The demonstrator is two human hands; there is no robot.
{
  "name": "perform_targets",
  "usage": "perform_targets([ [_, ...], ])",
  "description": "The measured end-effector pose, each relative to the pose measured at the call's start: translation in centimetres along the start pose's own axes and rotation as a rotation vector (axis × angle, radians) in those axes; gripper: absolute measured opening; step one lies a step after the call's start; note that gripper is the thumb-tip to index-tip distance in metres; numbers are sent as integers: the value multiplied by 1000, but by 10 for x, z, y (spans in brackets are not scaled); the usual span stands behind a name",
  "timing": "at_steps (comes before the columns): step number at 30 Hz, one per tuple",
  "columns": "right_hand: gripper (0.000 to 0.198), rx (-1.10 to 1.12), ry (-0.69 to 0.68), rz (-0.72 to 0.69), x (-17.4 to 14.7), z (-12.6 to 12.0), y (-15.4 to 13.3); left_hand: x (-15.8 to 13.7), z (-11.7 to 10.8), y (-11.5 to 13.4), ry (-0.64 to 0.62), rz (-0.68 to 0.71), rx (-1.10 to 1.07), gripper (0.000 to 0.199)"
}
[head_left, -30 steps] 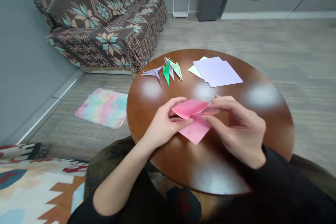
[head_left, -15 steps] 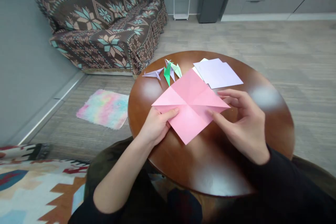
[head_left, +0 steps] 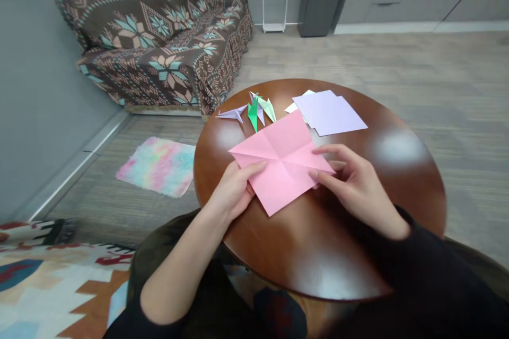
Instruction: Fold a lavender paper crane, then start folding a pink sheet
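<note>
A square of pink origami paper (head_left: 278, 156), creased along lines that cross at its middle, is held above the round table. My left hand (head_left: 235, 190) is closed on its left corner, thumb on top and the other fingers underneath. At the right corner, my right hand (head_left: 353, 180) grips the sheet with the thumb on its face; the index finger lies along the upper right edge. Behind the sheet are folded paper figures: a green one (head_left: 253, 114), a purple one (head_left: 234, 114) and a pale green one (head_left: 268, 109).
Purple paper sheets (head_left: 334, 112) lie stacked at the back of the brown round table (head_left: 389, 169), over some pale paper. Beyond are a sofa with a patterned cover (head_left: 159, 47), a fluffy pastel mat (head_left: 159, 165) and a white rack (head_left: 274, 26).
The pink paper has turned slightly, its bottom corner shifting left and its top corner right. My right hand has moved in, its index finger coming down onto the sheet.
</note>
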State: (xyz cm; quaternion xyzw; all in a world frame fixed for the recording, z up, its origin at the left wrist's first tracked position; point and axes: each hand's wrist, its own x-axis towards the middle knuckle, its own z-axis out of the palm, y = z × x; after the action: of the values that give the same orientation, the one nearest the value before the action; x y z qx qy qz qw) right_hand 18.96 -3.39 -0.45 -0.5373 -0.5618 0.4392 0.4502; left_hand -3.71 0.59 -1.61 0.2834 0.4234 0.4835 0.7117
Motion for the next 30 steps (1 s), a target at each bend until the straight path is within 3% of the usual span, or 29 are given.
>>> perform_targets([
  [7,50,110,28,42,1,-2,-3,4,-4,4,-63,-66,-63,25],
  [13,36,21,118,-41,-2,-6,-7,-3,1,2,-163,1,3,40],
  [18,20,-103,147,-68,0,-13,-7,-6,1,7,-52,209,127,69],
  [19,19,-109,146,-72,0,-14,-7,-6,0,8,-28,262,194,67],
  [24,15,-124,215,-101,0,-18,-8,-5,-3,14,35,463,553,14],
  [28,25,-31,390,-182,2,-19,-9,-5,1,17,38,502,648,11],
  [30,29,50,427,-225,4,-21,-10,-6,3,20,-27,449,672,13],
])
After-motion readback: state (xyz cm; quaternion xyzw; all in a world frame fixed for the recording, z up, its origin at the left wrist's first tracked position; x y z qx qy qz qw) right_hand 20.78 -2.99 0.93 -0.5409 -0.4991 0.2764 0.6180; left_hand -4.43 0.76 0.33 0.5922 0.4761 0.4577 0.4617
